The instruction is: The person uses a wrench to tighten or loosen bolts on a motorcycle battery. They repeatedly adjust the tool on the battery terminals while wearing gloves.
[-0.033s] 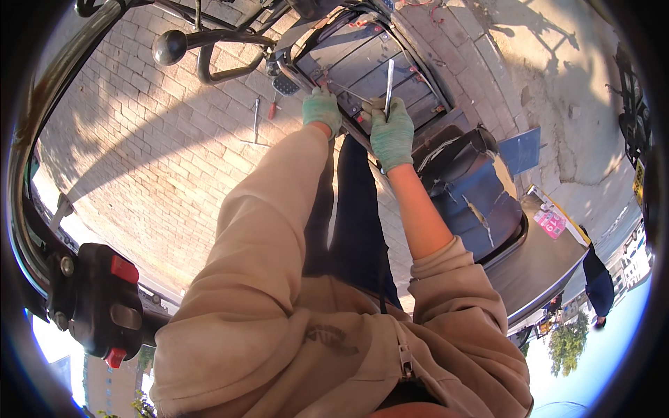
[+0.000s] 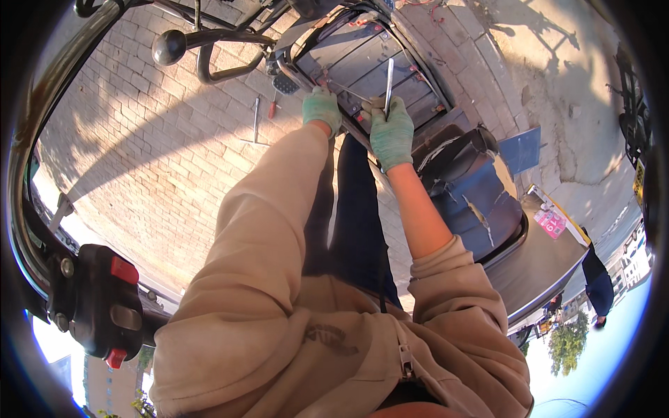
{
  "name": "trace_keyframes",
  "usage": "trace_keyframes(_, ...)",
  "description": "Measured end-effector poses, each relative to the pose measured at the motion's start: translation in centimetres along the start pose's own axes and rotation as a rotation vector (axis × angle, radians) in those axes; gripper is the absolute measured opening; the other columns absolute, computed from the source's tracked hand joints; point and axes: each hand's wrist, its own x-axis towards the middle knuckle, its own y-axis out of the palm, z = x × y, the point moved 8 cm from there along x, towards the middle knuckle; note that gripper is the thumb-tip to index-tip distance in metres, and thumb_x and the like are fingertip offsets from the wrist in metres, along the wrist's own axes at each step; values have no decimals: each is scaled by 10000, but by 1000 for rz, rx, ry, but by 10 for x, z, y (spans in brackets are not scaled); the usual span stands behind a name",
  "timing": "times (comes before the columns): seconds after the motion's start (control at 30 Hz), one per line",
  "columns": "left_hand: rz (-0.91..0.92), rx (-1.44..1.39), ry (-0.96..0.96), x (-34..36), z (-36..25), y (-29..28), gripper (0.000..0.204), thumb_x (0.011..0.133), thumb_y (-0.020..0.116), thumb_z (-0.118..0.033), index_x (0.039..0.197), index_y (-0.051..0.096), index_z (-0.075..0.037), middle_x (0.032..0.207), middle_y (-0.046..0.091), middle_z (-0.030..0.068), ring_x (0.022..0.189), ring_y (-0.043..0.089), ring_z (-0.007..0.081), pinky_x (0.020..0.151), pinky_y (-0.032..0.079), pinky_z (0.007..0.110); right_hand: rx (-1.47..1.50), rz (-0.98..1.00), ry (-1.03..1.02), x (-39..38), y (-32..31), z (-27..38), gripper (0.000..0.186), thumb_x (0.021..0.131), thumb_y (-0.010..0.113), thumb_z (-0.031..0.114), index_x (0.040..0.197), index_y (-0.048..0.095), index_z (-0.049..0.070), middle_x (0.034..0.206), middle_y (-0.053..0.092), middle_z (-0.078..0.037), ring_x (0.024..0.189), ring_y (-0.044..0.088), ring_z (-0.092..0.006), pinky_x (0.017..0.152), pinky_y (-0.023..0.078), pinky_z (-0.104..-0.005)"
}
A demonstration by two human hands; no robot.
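Note:
My right hand, in a green glove, is closed around a shiny metal bar-shaped tool that sticks up from the fist; its exact kind does not show. It is over the near side of an open vehicle compartment packed with grey battery blocks. My left hand, gloved too, is at the compartment's left edge, fingers bent in beside a red terminal. What those fingers pinch is hidden. A thin rod or wire runs between the two hands.
A T-handled tool and a red-handled screwdriver lie on the brick paving at left. A torn dark seat is right of my right arm. Black metal bars with a ball end rise upper left; a handlebar switch is lower left.

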Motion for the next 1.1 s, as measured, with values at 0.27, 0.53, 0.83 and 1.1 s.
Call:
trace_keyframes(0.27,55,111,56,0,-8,-2,425,825,655,-327,1190,670,-110,1284,632,93,1208,543,235,914,451,388,1,-53,56,-3,6,10,52,982,520,-58,1032,524,-43,1029,625,-129,964,705,-217,842,617,-318)
trace_keyframes(0.53,80,68,93,4,-9,4,449,817,649,-346,1179,657,-80,1215,632,119,1169,554,296,913,479,427,71,-106,110,-7,15,3,48,970,539,-22,1016,549,-14,923,681,-131,842,712,-192,696,566,-302)
trace_keyframes(0.83,52,-297,52,15,11,38,345,883,604,-289,1173,674,-117,1183,656,82,1122,581,228,846,477,379,-304,-180,-71,-2,61,25,90,947,590,67,994,564,-6,848,664,-166,848,692,-287,742,542,-380)
trace_keyframes(1.1,-78,-895,14,13,50,22,324,892,602,-239,1175,670,-96,1145,657,81,1066,599,226,837,490,367,-80,-311,141,-2,83,27,115,918,587,45,1025,566,7,932,650,-194,863,660,-334,801,514,-405)
